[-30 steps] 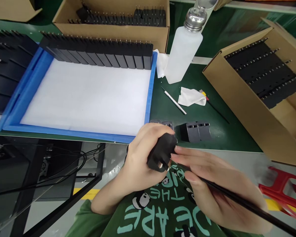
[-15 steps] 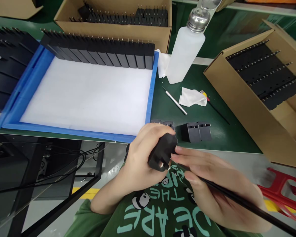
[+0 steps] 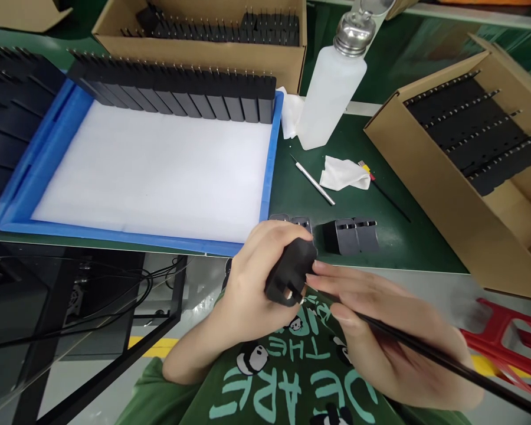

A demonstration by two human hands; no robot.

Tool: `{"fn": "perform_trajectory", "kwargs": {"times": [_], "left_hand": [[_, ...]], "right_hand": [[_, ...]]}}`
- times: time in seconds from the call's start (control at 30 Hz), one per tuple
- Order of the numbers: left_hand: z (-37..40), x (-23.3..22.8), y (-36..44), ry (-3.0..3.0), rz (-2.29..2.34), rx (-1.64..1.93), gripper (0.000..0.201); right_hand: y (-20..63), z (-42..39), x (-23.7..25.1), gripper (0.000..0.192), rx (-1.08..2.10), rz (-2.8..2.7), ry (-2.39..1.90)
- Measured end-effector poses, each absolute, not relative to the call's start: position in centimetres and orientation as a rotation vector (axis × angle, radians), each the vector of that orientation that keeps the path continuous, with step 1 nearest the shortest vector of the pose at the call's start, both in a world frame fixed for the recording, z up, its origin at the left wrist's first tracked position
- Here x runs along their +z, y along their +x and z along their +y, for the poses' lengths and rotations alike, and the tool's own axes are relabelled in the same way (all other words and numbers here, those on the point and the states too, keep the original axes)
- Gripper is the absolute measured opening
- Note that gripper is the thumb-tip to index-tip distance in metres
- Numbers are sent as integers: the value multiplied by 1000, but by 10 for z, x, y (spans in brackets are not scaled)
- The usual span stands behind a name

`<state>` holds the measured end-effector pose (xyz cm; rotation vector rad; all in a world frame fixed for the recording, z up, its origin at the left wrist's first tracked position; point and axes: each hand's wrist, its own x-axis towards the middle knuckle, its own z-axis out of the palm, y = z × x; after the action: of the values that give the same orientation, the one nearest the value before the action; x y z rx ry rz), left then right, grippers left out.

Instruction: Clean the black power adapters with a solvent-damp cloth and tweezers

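Little has moved since half a second ago: both hands stay at the counter's near edge, and only the view has shifted slightly.

Nearest, the right hand (image 3: 393, 342) is closed in a pen-like grip on a thin black rod (image 3: 446, 363), whose tip meets the pin face of a black plug adapter (image 3: 291, 273). The left hand (image 3: 259, 277) is clenched round the adapter's body from behind, holding it in the air just below the counter's (image 3: 380, 248) edge, above the green shirt (image 3: 287, 383).

The adapter looks like a small, rigid plastic block: light, stiff and somewhat smooth, so I judge it best taken by its flat sides with the metal pins left free, as the left hand has it. The pins are probably the part most easily bent or scratched. The rod appears slim and slightly springy, calling for a light pinch close to its working end.

Just beyond the hands, two black adapters (image 3: 350, 236) stand side by side on the green counter, with another pair partly hidden behind the left hand. Farther on lie a metal pick (image 3: 315, 183) and a white wipe (image 3: 343, 174). To the left, a blue tray (image 3: 269, 159) holds a row of adapters along its far wall. A white bottle (image 3: 330, 97) stands past the wipe; a cardboard box (image 3: 425, 159) of adapters sits to the right.
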<state>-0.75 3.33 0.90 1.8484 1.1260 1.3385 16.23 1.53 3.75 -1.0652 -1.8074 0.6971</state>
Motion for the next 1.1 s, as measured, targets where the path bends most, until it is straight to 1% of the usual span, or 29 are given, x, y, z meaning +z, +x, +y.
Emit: {"fn": "perform_trajectory", "kwargs": {"times": [0.17,0.33,0.5,0.63,0.77,0.87,0.97,1.1], "left_hand": [[33,9,-8,1849,1125,1335,46],[32,9,-9,1844,1138,1327,46],[33,10,-8,1851,1146,1322,44],[32,9,-8,1858,1165,1324,43],[33,9,-8,1849,1148,1326,46],[33,8,-9,1849,1136,1331,47],[33,9,-8,1849,1140,1325,46],[32,9,-8,1847,1163,1319,43]], "right_hand": [[161,15,36,12,682,-1799,-1071],[158,14,42,10,713,-1776,-1132],[159,14,43,13,703,-1797,-1188],[159,13,40,11,722,-1770,-1134],[158,12,39,10,748,-1753,-1177],[158,12,37,10,736,-1756,-1132],[159,12,36,12,732,-1767,-1121],[159,11,37,7,750,-1741,-1175]]}}
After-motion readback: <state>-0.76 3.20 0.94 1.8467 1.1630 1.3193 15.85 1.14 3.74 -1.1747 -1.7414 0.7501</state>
